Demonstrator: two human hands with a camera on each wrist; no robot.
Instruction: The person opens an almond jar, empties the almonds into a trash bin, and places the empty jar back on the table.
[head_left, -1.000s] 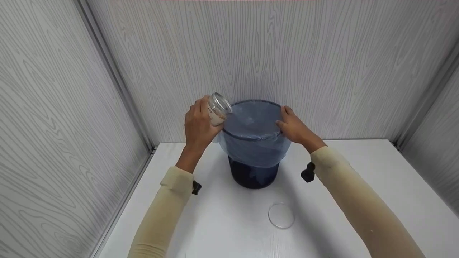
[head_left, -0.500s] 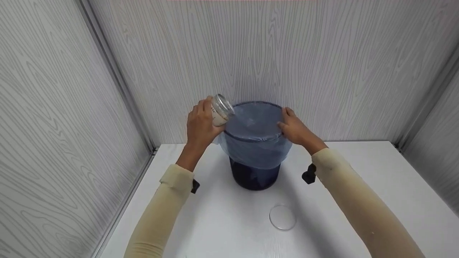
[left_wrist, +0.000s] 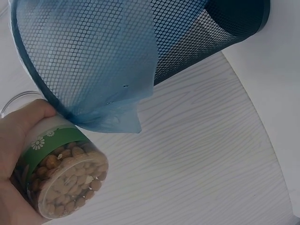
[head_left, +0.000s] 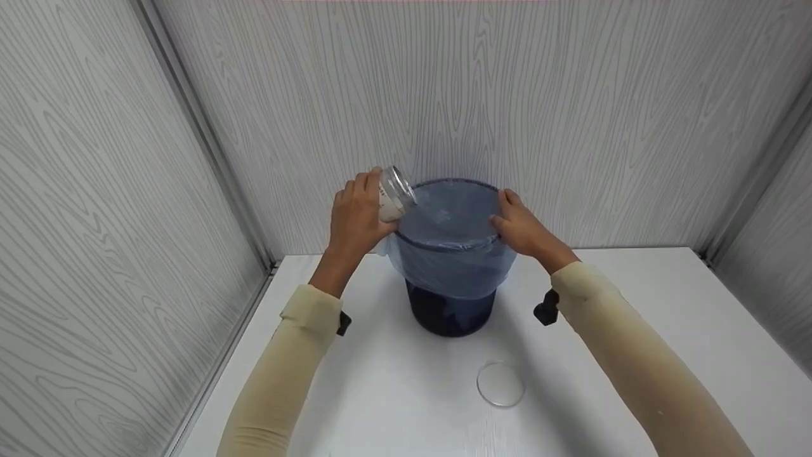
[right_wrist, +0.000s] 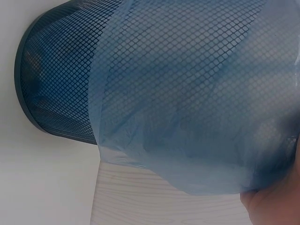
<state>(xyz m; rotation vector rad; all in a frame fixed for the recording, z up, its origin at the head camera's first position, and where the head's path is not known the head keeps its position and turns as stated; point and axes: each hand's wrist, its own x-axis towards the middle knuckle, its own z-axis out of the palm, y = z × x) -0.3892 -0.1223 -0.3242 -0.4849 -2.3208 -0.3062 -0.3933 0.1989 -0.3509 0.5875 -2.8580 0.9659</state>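
My left sleeve (head_left: 283,374), lower left of the frame, is cream-yellow, finely creased, with a broad cuff (head_left: 311,308) and small black block (head_left: 344,322); my right sleeve (head_left: 637,352), lower right, matches, with an angular black piece (head_left: 546,310) at the wrist. My left grip (head_left: 357,216) and right grip (head_left: 521,223) are bare.

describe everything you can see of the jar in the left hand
The jar is clear and looks like plastic, with a pale label and a green band printed with white flowers. Brown nuts show through its lower part. Its round mouth is open. The left hand grips it tilted, mouth toward the bin, beside the rim; whether it touches the rim is unclear.
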